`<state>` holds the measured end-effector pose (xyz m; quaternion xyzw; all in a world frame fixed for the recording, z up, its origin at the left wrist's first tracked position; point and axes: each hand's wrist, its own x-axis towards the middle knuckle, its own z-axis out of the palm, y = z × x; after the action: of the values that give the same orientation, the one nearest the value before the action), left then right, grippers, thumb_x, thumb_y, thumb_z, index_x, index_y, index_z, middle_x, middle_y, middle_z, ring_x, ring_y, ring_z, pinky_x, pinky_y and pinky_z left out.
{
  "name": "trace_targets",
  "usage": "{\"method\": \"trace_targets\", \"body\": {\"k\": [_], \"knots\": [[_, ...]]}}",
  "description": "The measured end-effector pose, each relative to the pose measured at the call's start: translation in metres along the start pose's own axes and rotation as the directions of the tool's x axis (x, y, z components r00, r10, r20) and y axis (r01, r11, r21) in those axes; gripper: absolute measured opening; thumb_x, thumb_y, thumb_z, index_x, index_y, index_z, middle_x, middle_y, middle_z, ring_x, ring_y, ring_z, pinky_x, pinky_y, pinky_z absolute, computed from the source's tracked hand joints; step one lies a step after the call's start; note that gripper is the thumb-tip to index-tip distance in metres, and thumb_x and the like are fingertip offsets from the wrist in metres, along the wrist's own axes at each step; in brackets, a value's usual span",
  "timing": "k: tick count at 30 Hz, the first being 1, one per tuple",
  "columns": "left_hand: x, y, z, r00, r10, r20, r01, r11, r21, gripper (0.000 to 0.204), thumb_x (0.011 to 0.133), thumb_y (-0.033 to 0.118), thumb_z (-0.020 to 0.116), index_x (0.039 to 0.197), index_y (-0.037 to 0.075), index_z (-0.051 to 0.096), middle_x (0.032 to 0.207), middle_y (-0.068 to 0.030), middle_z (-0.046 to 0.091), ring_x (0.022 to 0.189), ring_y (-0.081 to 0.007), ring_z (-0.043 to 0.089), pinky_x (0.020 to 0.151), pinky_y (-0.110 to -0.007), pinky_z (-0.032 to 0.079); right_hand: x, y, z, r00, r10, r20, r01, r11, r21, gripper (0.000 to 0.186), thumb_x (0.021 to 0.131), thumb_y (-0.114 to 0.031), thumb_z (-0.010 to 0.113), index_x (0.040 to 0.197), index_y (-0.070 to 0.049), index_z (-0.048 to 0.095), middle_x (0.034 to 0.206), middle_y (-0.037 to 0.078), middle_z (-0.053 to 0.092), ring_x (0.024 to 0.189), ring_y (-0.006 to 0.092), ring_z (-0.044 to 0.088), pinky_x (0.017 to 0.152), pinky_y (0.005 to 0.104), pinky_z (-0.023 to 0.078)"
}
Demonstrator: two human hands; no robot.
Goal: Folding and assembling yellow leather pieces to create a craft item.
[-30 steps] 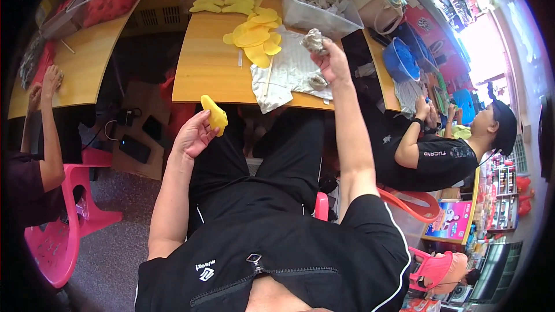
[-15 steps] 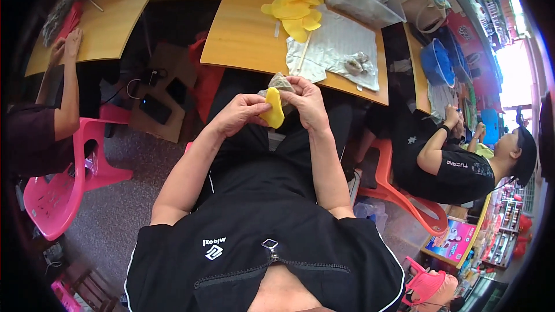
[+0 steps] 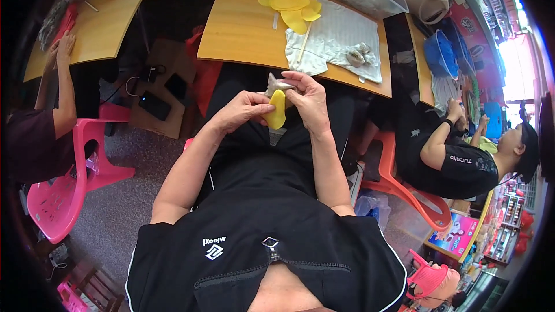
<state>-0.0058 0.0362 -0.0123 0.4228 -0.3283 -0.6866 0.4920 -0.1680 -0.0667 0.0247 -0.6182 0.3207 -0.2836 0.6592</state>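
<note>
In front of my lap, at the table's near edge, my left hand (image 3: 247,110) pinches a flat yellow oval piece (image 3: 277,112) between thumb and fingers. Just behind it, my right hand (image 3: 309,101) has its fingers closed on a crumpled grey-beige cloth (image 3: 274,85). The cloth rises above the yellow piece, and the two overlap. How they touch is hidden by my fingers.
On the wooden table (image 3: 231,34) lie a pile of yellow pieces (image 3: 295,3), a white cloth (image 3: 347,29), a thin stick (image 3: 303,46) and a crumpled beige bundle (image 3: 361,55). A clear plastic bin (image 3: 370,3) stands at the back. Co-workers sit on both sides.
The yellow piece has shifted slightly right and stands more upright. The cloth's peak has moved a little left, and my right fingers are raised and straighter. Both hands keep their hold.
</note>
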Motion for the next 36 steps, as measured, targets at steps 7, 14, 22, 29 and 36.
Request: {"method": "trace_targets", "body": {"k": [7,14,22,29,36], "knots": [[-0.001,0.003,-0.001,1.000,-0.013,0.018,0.014,0.999,-0.052,0.027,0.088,0.026,0.065,0.102,0.003,0.068,0.090,-0.0049,0.068,0.080,-0.0108,0.064,0.066,-0.025,0.054,-0.020,0.048,0.012,0.838,0.372,0.399,-0.506,0.255,0.824,0.045,0.095,-0.038,0.051,0.125,-0.004,0.051,0.119,0.011,0.060,0.107,0.0224,0.058,0.093,0.0376,0.047],[0.001,0.001,-0.004,0.989,-0.136,0.056,0.135,0.991,0.015,0.028,0.088,0.026,0.065,0.102,0.001,0.067,0.088,-0.0061,0.068,0.075,-0.0114,0.065,0.062,-0.024,0.055,-0.010,0.064,0.007,0.955,0.291,-0.063,-0.174,0.718,0.674,0.025,0.091,-0.011,0.059,0.114,-0.002,0.059,0.110,0.008,0.064,0.100,0.0190,0.062,0.088,0.0337,0.050],[-0.005,0.009,-0.016,0.987,-0.141,-0.074,0.132,0.984,-0.121,0.030,0.087,0.025,0.066,0.104,0.001,0.065,0.094,-0.0068,0.067,0.079,-0.0113,0.065,0.063,-0.023,0.056,-0.017,0.033,0.008,0.985,0.172,-0.030,-0.091,0.650,0.755,0.022,0.093,-0.013,0.056,0.112,-0.003,0.060,0.108,0.007,0.065,0.100,0.0175,0.062,0.088,0.0326,0.050],[-0.001,0.006,-0.021,0.994,-0.111,-0.020,0.108,0.988,-0.113,0.029,0.087,0.024,0.066,0.104,0.001,0.065,0.090,-0.0067,0.067,0.077,-0.0117,0.066,0.063,-0.023,0.056,-0.019,0.037,0.018,0.998,0.040,-0.057,-0.018,0.939,0.344,0.040,0.096,-0.035,0.052,0.116,-0.002,0.058,0.103,0.003,0.063,0.084,0.0092,0.060,0.070,0.0247,0.052],[-0.003,0.017,-0.030,0.990,-0.030,-0.139,-0.027,0.918,-0.396,0.029,0.090,0.021,0.061,0.110,-0.001,0.061,0.094,-0.0066,0.068,0.074,-0.0119,0.067,0.060,-0.023,0.057,-0.012,0.040,0.010,0.997,0.077,0.010,-0.061,0.696,0.716,0.045,0.099,-0.034,0.043,0.128,0.000,0.045,0.122,0.017,0.057,0.112,0.0265,0.056,0.098,0.0404,0.043]]}}
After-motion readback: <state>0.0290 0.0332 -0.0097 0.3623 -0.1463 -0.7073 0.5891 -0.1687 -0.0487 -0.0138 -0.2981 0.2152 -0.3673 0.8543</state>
